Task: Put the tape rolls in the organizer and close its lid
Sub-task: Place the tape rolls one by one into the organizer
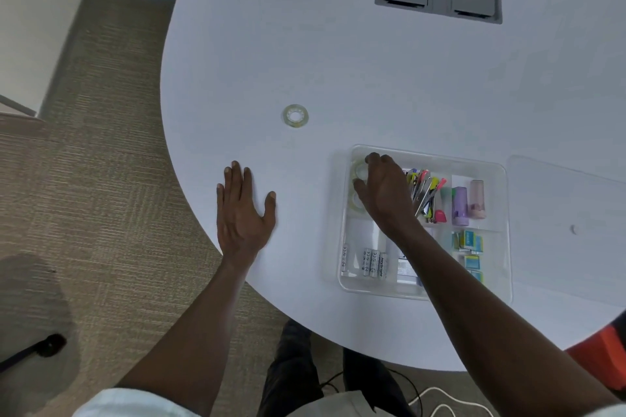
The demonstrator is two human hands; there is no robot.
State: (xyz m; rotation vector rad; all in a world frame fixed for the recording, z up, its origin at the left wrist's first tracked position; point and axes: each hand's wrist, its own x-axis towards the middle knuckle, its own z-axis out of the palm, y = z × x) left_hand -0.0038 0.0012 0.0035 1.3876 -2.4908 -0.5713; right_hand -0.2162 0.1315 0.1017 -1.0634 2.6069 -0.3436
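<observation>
On the pale table [338,61], the flat, empty left hand [242,213] braces; the right hand [386,193] grips a tape roll [358,173] inside the organizer [506,200] (lid [569,200] beside); another roll [295,116] waits outside

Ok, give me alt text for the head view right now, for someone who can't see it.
The right hand places a tape roll in the far-left compartment of the clear organizer, above another roll. A third tape roll lies on the white table; the left hand rests flat, the lid off.
</observation>
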